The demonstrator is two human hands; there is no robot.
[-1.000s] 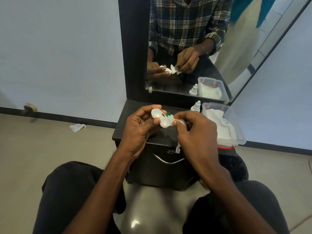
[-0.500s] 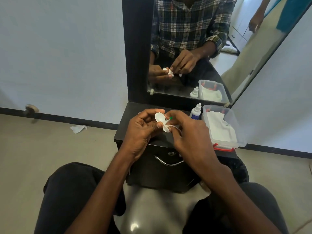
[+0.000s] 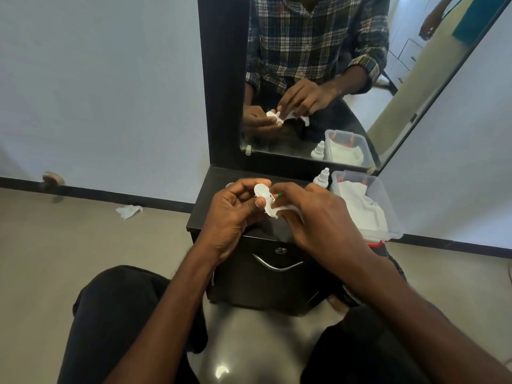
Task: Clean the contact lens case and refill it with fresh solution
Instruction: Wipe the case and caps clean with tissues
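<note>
A white contact lens case [image 3: 262, 192] with a small green part showing is held above the black cabinet top. My left hand [image 3: 235, 217] grips the case between thumb and fingers. My right hand [image 3: 318, 217] pinches a white tissue [image 3: 285, 209] against the case, and its fingers hide most of the tissue. A white solution bottle [image 3: 322, 178] stands upright on the cabinet just behind my right hand.
A clear plastic box [image 3: 388, 217] holding white tissues sits at the cabinet's right end. The black cabinet [image 3: 210, 200] carries a mirror [image 3: 304, 65] behind it. A crumpled tissue [image 3: 128, 211] lies on the floor to the left. My knees flank the cabinet.
My right hand has shifted over the case with the tissue, covering more of it. The left hand keeps its grip on the case. The camera view drifted slightly.
</note>
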